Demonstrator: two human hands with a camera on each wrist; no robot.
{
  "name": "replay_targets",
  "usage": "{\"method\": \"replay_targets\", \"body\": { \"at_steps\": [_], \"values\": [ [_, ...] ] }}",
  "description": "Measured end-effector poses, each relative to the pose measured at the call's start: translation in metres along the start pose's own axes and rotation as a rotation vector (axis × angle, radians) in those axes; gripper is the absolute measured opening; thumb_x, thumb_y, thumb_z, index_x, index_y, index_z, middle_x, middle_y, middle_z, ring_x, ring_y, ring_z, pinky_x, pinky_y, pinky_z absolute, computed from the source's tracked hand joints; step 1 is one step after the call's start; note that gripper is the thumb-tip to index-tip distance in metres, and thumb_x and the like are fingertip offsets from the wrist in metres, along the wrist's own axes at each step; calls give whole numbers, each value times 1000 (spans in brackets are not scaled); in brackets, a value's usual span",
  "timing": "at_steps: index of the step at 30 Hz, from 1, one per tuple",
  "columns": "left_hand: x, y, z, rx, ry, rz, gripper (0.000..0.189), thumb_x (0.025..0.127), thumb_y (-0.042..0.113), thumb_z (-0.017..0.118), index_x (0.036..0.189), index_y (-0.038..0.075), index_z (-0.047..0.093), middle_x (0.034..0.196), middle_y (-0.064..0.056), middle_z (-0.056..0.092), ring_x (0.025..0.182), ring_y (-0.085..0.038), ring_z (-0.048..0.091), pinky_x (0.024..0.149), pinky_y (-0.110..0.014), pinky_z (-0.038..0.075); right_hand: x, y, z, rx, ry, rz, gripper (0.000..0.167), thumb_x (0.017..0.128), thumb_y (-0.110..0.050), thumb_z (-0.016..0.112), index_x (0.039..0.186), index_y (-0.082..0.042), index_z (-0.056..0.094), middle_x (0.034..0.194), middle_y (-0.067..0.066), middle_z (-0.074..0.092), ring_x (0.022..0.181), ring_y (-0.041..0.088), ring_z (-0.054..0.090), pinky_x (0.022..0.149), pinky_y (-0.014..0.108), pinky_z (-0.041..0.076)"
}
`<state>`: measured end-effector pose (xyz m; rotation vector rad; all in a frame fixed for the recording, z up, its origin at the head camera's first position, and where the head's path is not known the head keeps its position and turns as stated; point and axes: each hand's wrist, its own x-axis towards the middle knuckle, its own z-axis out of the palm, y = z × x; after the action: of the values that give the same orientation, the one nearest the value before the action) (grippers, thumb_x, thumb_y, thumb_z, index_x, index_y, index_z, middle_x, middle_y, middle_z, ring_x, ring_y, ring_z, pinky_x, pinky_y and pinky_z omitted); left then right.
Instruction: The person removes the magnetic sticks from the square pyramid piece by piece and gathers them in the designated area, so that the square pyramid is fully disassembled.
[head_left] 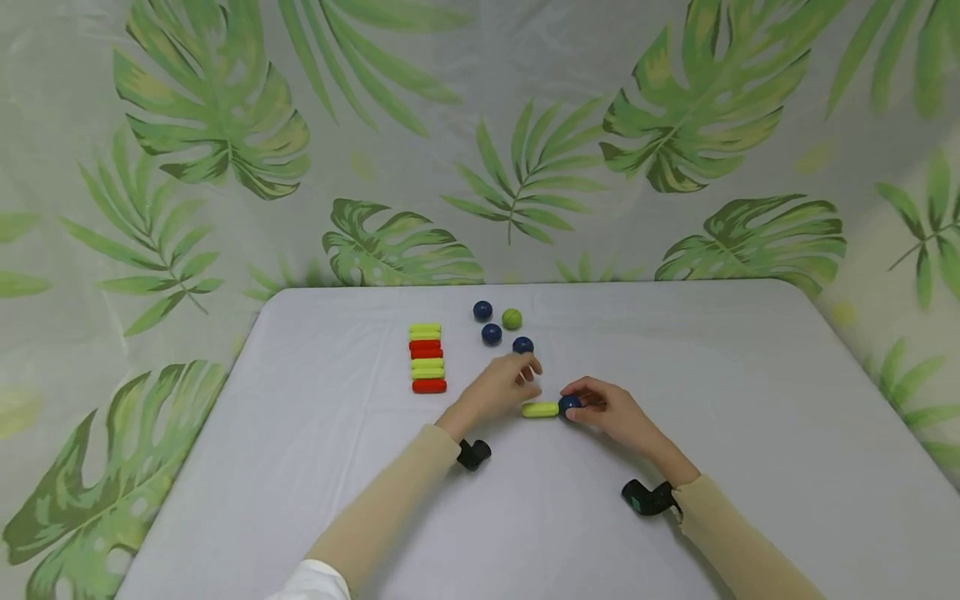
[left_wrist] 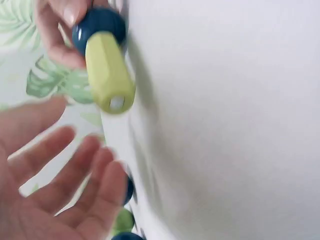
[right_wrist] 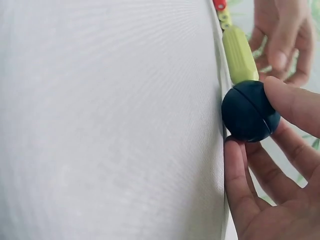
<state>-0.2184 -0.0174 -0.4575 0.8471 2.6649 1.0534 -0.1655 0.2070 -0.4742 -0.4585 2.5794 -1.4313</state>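
Note:
My right hand (head_left: 617,414) pinches a dark blue ball (right_wrist: 250,111) between thumb and fingers, low over the white table. A yellow-green faceted rod (left_wrist: 109,72) is joined end-on to this ball and points left, toward my other hand. A pale round spot shows in the rod's free end in the left wrist view. My left hand (head_left: 501,385) hovers just behind and left of the rod, fingers spread and loosely bent, holding nothing. Another blue ball (head_left: 522,344) lies just beyond its fingertips, partly covered by the hand in the head view.
On the white tabletop (head_left: 337,467), a column of yellow-green rods (head_left: 427,363) and red rods (head_left: 429,386) lies left of my hands. Farther back sit two blue balls (head_left: 491,334) and a green ball (head_left: 512,318). A leaf-patterned curtain (head_left: 525,167) hangs behind the table.

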Motion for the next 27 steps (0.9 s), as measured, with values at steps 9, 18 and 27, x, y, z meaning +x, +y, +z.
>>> {"method": "replay_targets", "body": {
  "at_steps": [9,18,27],
  "values": [
    [-19,13,14,112,-28,47,11,88,18,70,95,10,67,83,3,64,71,-7,55,66,-19,46,0,-6,0,38,8,36,31,87,-24,72,113,-9,65,109,8,63,96,25,57,77,37,47],
    [-46,-1,-11,125,5,5,13,88,16,70,101,10,69,91,4,58,86,-13,51,81,-25,46,12,-2,-3,7,88,14,30,88,-18,71,114,-6,64,114,12,63,100,29,59,83,42,48],
    [-86,-42,-48,297,167,-68,18,80,5,76,92,10,64,86,1,53,85,-19,47,77,-32,46,48,-2,-6,-24,171,71,32,90,-15,69,117,-3,60,118,19,60,108,37,56,93,49,44]
  ]
}}
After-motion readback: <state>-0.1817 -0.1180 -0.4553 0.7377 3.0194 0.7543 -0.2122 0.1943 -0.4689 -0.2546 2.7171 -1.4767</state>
